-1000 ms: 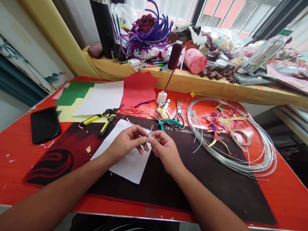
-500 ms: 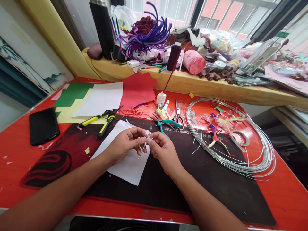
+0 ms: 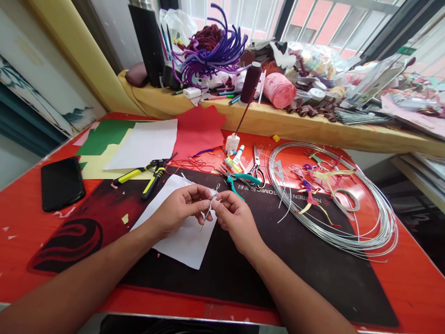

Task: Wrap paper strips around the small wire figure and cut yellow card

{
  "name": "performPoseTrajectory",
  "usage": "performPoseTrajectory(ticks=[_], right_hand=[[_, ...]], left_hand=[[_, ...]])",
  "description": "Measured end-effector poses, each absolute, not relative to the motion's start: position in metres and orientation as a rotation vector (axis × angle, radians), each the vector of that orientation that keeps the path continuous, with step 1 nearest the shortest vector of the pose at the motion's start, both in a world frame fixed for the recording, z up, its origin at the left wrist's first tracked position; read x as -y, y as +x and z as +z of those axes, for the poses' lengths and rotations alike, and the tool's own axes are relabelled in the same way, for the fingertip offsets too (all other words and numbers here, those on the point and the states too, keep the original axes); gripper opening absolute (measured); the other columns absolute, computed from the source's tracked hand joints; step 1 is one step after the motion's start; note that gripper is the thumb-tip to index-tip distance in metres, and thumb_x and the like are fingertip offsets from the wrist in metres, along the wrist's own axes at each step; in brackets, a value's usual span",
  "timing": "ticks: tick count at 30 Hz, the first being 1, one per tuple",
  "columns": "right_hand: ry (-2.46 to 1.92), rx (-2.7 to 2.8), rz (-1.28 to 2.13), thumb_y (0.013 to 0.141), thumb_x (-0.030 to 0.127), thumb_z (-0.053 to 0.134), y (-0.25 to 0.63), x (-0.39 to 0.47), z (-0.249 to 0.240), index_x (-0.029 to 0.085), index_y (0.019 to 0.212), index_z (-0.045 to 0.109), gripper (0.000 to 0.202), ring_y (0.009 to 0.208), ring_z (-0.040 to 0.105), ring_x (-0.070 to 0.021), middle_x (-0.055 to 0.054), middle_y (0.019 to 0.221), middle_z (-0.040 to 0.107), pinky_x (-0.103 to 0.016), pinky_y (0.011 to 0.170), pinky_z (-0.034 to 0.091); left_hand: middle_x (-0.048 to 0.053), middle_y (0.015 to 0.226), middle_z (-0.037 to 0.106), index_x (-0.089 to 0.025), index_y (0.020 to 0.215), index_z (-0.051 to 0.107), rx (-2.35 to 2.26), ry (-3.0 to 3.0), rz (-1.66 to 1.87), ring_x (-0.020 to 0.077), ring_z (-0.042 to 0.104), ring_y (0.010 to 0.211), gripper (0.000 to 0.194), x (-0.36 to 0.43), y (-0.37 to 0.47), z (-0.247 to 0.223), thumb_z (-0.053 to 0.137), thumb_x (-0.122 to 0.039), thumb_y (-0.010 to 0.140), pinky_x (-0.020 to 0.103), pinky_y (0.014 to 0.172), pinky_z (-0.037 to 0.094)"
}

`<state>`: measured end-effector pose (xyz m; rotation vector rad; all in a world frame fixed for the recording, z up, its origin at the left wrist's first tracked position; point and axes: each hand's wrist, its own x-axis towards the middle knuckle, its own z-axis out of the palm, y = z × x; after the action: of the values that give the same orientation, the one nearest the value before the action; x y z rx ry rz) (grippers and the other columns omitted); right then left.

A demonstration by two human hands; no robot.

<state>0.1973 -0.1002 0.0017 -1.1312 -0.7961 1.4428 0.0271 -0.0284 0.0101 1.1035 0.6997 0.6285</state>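
Note:
Between my hands is a small twisted wire piece (image 3: pixel 206 220), with a loop at its top and a straight end pointing down. My left hand (image 3: pixel 184 206) pinches it from the left, fingers curled. My right hand (image 3: pixel 236 218) pinches it from the right near the loop, thumb and index finger together. Part of the wire is hidden by the fingertips. Below the hands, a white paper sheet (image 3: pixel 187 250) lies on the black mat (image 3: pixel 243 278). Teal-handled pliers (image 3: pixel 246 177) lie just beyond my right hand.
Yellow-black pliers (image 3: pixel 153 185), a phone (image 3: pixel 62 184) and coloured papers (image 3: pixel 200 130) lie left and behind. Scissors (image 3: pixel 256 160) and a glue bottle (image 3: pixel 232 142) are behind the hands. A large wire coil (image 3: pixel 378 232) with small coloured figures (image 3: pixel 309 192) lies at the right.

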Motion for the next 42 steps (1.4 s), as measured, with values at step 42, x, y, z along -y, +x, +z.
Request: performPoseTrajectory(ticks=[42], right_hand=[[-1.118, 0.798, 1.424, 0.081, 0.062, 0.087, 0.1956, 0.1021, -0.0004, 0.023, 0.096, 0.06, 0.05, 0.049, 0.029, -0.0085, 0.012, 0.055, 0.044, -0.024, 0.047, 0.019]], left_hand=[[0.003, 0.083, 0.075, -0.015, 0.097, 0.072, -0.73, 1.318, 0.677, 0.0148, 0.071, 0.066, 0.026, 0.0324, 0.0292, 0.0149, 0.085, -0.035, 0.087, 0.024, 0.056, 0.06]])
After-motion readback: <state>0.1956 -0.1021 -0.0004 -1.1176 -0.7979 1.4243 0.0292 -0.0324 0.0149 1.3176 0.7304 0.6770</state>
